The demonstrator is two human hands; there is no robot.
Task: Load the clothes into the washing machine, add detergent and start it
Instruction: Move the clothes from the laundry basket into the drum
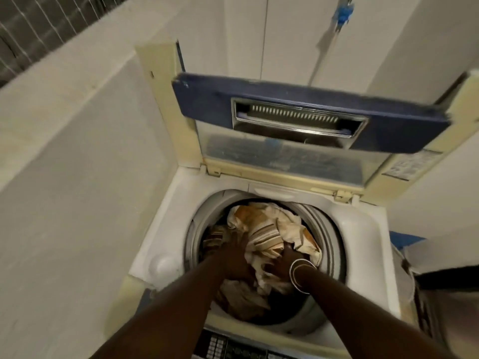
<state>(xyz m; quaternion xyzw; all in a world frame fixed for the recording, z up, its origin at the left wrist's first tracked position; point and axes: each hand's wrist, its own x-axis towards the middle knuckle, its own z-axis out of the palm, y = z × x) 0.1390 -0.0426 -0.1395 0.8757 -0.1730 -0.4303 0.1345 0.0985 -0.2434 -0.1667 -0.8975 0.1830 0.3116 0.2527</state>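
Looks well into the loading step. Finds the white top-loading washing machine [363,229] with its yellowed, blue-edged lid [311,117] swung up and back toward the wall. Sees, piled inside the grey ribbed metal drum [324,229], a crumpled heap of cream, orange and brown-striped clothes [264,229], reaching close to the drum's rim. Has the left hand [233,257] and the right hand [281,260], a pale bangle [292,275] at its wrist, both down in the drum and buried among the folds, touching the fabric. Cannot tell, through blur and cloth, whether either hand's fingers are clamped on a garment or merely pressing flat. Judges the loading as nearly finished, perhaps at a last push-down. Shows no detergent bottle, box or scoop anywhere. Leaves the detergent to add, the lid to lower, and the dark button panel [233,345] at the machine's near edge to work for the start. Shows no finger near those buttons.
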